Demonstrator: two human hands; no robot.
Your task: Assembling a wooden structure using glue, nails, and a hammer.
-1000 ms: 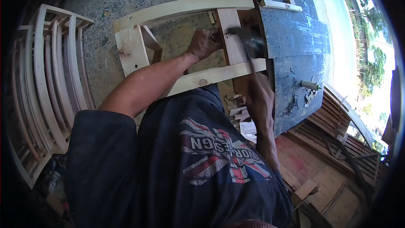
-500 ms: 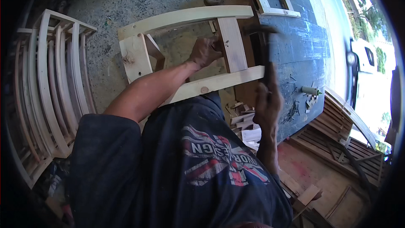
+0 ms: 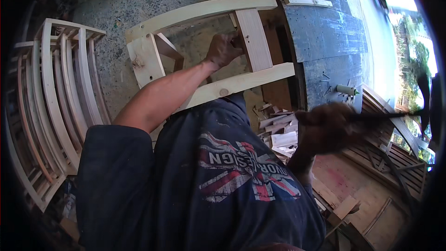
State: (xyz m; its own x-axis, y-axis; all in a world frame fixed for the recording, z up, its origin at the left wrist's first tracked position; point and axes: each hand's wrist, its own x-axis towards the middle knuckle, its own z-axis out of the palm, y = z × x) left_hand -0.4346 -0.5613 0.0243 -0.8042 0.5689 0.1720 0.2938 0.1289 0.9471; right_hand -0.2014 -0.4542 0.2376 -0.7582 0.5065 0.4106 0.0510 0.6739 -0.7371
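A pale wooden frame (image 3: 204, 15) lies in front of me, its right end by the blue-grey worktable. Between its two long rails sits a wide crosspiece (image 3: 254, 37) with small dark marks, perhaps nail heads, on its face. My left hand (image 3: 224, 50) is inside the frame, its curled fingers closed at the crosspiece's left edge; the fingertips are partly hidden. Off to the right, my right hand (image 3: 327, 128) is blurred and wrapped round a hammer (image 3: 385, 115). The hammer's dark head is raised at the far right, away from the frame.
The worktable (image 3: 325, 37) carries a smaller wooden frame (image 3: 310, 3), a pale green bottle (image 3: 347, 90) and loose nails (image 3: 326, 76). Slatted wooden frames (image 3: 51, 93) stand at the left. Wood offcuts (image 3: 281, 130) are heaped below the table's near end.
My right hand has swung the hammer rightward, away from the crosspiece's right end. My left hand stays at the crosspiece. The view has shifted slightly.
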